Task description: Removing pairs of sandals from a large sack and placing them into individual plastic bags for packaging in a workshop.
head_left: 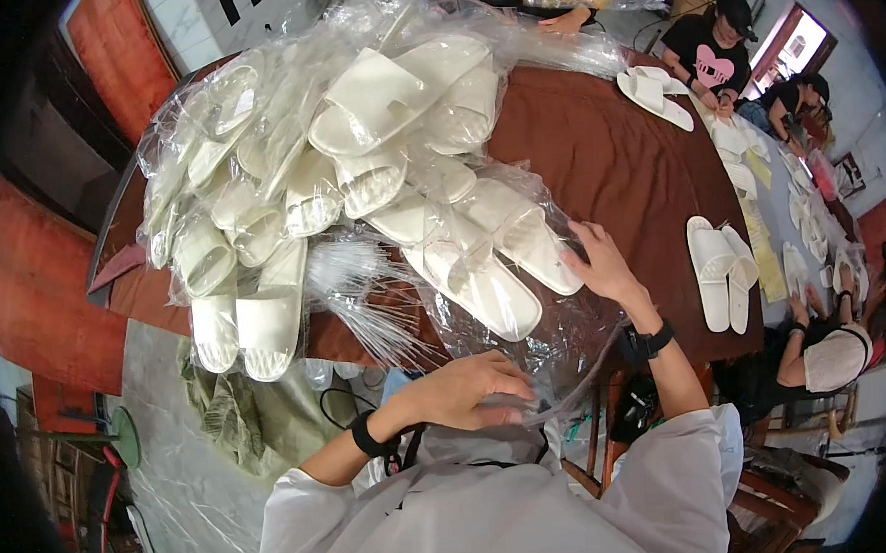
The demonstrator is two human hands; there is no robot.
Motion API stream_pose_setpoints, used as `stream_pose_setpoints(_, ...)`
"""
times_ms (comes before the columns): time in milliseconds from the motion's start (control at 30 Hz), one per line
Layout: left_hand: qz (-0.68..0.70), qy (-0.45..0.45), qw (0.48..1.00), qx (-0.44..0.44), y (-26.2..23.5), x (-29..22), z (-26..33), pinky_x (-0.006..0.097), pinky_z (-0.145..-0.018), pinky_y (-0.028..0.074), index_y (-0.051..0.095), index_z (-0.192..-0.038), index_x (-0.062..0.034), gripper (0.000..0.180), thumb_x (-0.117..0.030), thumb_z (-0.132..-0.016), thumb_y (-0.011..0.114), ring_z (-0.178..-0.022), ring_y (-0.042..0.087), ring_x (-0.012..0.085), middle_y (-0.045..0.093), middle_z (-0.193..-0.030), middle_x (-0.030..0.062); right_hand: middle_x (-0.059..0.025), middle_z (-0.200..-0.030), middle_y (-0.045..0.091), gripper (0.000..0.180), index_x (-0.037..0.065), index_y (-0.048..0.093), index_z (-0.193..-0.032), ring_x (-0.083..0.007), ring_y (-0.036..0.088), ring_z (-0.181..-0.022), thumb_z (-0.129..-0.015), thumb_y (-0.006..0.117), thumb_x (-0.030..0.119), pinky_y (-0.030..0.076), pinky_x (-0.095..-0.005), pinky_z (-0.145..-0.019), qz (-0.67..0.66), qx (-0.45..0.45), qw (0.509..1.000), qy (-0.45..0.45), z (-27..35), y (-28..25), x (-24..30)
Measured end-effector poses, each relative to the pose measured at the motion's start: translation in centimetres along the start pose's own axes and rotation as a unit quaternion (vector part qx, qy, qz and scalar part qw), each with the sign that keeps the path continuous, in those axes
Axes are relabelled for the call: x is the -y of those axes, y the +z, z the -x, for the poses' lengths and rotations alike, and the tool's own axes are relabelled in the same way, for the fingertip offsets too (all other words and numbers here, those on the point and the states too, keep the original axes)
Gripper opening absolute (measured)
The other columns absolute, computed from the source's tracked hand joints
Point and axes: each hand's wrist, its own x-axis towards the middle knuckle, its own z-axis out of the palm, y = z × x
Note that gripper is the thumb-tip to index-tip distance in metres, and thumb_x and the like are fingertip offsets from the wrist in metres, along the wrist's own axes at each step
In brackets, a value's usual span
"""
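A pair of white slippers [478,280] lies inside a clear plastic bag [582,354] at the table's near edge, with their toes toward me. My left hand [469,390] is at the bag's near rim, fingers curled round the film; the fingertips are partly hidden. Beside the right slipper's toe, my right hand [602,260] rests along the bag's side with finger and thumb apart. Left of the bag lies a bundle of thin, clear plastic strips [364,296]. Behind it, bagged white slippers [374,100] are heaped high.
A brown cloth [576,129] covers the round table. Unbagged white slippers lie as one pair [723,272] at the right and another [654,95] at the far right. Several people work along another table [785,198] with more slippers. Green fabric [229,408] hangs below the table's left front.
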Motion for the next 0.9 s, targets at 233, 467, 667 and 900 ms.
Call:
stream_pose_setpoints(233, -0.192, -0.112, 0.936, -0.271, -4.7, 2.0, -1.9, 0.04, -0.093, 0.043, 0.058, -0.115, -0.0045, 0.036, -0.015, -0.081, 0.064, -0.108, 0.054, 0.0352, 0.056, -0.119, 0.0181, -0.0199, -0.142, 0.033, 0.054, -0.002, 0.037, -0.134, -0.0407, 0.03, -0.13, -0.095, 0.037, 0.036, 0.027, -0.052, -0.104, 0.14, 0.013, 0.989, 0.04, 5.6, 0.2, 1.5)
stream_pose_setpoints(467, -0.231, -0.104, 0.906, -0.34, -7.7, 5.3, -3.9, 0.041, -0.098, 0.039, 0.043, -0.129, -0.0014, 0.048, -0.008, -0.084, 0.057, -0.117, 0.047, 0.0399, 0.046, -0.131, 0.0224, -0.0211, -0.134, 0.041, 0.056, -0.004, 0.048, -0.126, -0.0381, 0.041, -0.122, -0.088, 0.053, 0.038, 0.039, -0.0409, -0.098, 0.072, 0.15, 0.985, 0.035, 10.0, -4.6, 0.8)
stream_pose_setpoints(667, -0.239, -0.065, 0.902, -0.353, -8.6, 5.2, -6.4, 0.041, -0.099, 0.039, 0.038, -0.133, -0.0049, 0.051, -0.001, -0.084, 0.051, -0.117, 0.046, 0.0413, 0.038, -0.136, 0.0209, -0.0168, -0.096, 0.063, 0.032, 0.0, 0.06, -0.103, -0.0276, 0.062, -0.087, -0.088, 0.059, 0.028, 0.048, -0.0354, -0.076, -0.073, -0.06, 0.995, 0.044, 1.9, -6.2, -1.7)
stream_pose_setpoints(900, -0.255, -0.053, 0.936, -0.237, -10.6, 7.1, -7.5, 0.042, -0.088, 0.044, 0.056, -0.11, -0.0009, 0.029, 0.002, -0.083, 0.048, -0.103, 0.054, 0.0378, 0.059, -0.108, 0.0189, -0.0138, -0.099, 0.061, 0.029, 0.003, 0.061, -0.1, -0.0252, 0.059, -0.089, -0.084, 0.063, 0.027, 0.046, -0.0339, -0.078, -0.148, -0.018, 0.988, 0.049, -5.8, -1.2, -5.4)
